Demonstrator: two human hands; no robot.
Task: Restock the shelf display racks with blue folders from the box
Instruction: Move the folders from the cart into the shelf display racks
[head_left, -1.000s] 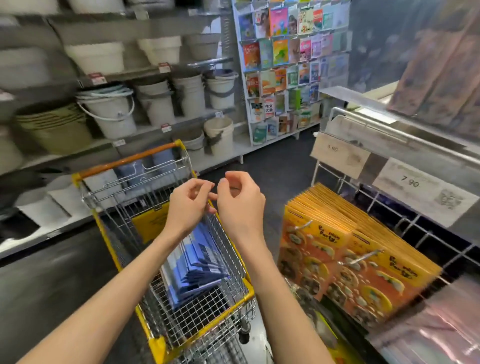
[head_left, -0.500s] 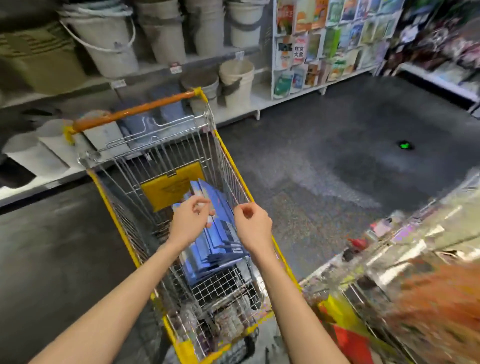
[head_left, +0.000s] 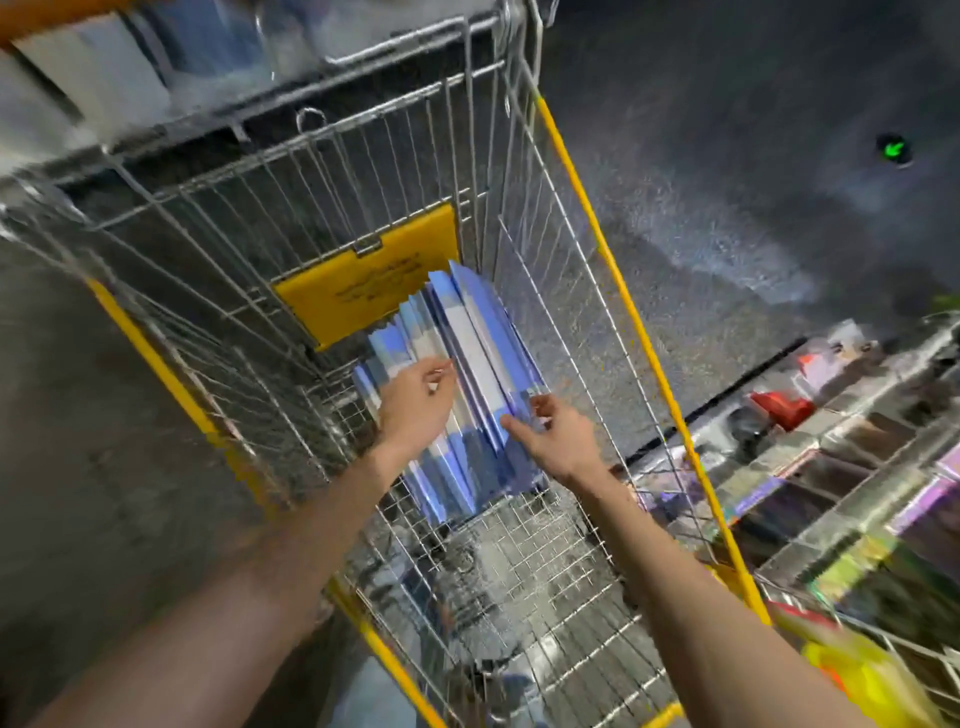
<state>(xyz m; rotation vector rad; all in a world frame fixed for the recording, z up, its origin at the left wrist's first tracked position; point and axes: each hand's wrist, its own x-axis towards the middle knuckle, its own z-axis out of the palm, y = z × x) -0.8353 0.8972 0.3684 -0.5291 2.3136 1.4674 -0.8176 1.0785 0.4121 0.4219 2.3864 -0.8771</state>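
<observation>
The blue folders (head_left: 475, 338) stand on edge in one tight stack inside the shopping cart (head_left: 611, 270), fanned out like the pages of a book. They are thin, flat sheets in blue with pale whitish bands. Their lower edges rest on the cart's wire floor, nearer its right side, and their tops lean toward its far end. The wire display rack (head_left: 857, 441) stands just right of the cart, blurred, with mixed goods in its compartments.

A dark speckled floor (head_left: 727, 218) shows a pale sheen, a green arrow mark (head_left: 892, 150) glowing on it; wire shelves (head_left: 852, 457) of goods stand at right.
</observation>
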